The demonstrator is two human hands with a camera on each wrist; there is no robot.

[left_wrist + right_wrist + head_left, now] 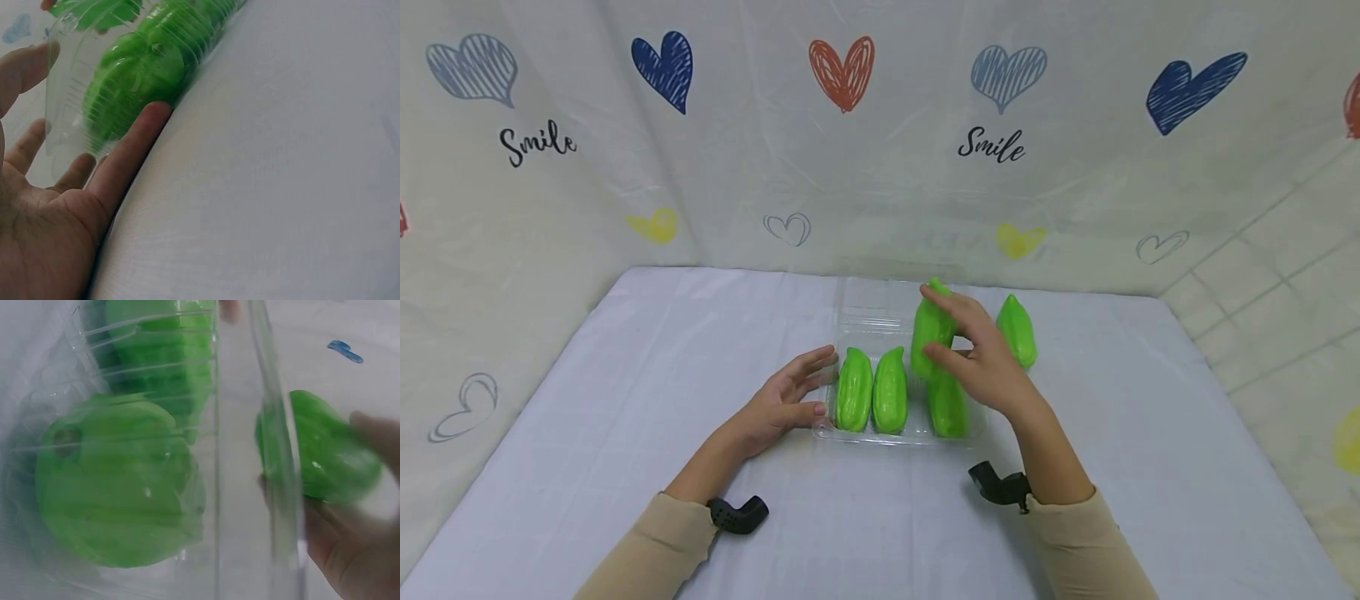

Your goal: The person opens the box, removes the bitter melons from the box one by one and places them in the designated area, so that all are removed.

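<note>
My right hand (981, 350) grips a green, ribbed, pointed gourd (931, 333) between thumb and fingers, above the right part of a clear plastic clamshell box (891, 438). In the right wrist view this gourd (331, 450) appears beyond the box wall. Inside the box lie a left gourd (854, 390), a middle gourd (890, 392) and a right gourd (947, 407), the last partly hidden by the held one. My left hand (786, 400) rests at the box's left side with extended fingers; its thumb touches the wall in the left wrist view.
One more green gourd (1017, 332) lies on the white tablecloth (1112, 433) to the right of the box, behind my right hand. The box's clear lid (880, 304) is folded back toward the patterned curtain (910, 183).
</note>
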